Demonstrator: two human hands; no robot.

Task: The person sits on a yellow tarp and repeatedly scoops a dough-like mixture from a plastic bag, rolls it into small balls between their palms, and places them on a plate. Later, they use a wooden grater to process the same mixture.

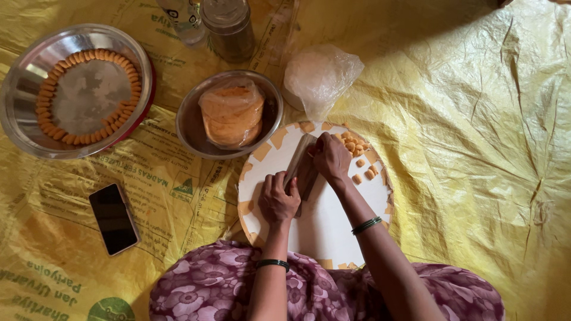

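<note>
A round white board (324, 223) lies on the yellow sheet in front of my lap. My left hand (277, 199) grips the handle end of a long flat metal blade (297, 159) that slants up across the board. My right hand (331, 158) rests by the blade's upper end, fingers bent against it. Several small orange dough pieces (360, 156) lie just right of my right hand near the board's far edge.
A steel bowl (191, 128) holds a plastic-wrapped orange dough lump (232, 113). A big steel plate (15, 104) at the left carries a ring of small orange pieces (47, 89). A dark phone (113, 218), a clear plastic bag (320, 74) and two jars (229, 27) lie around.
</note>
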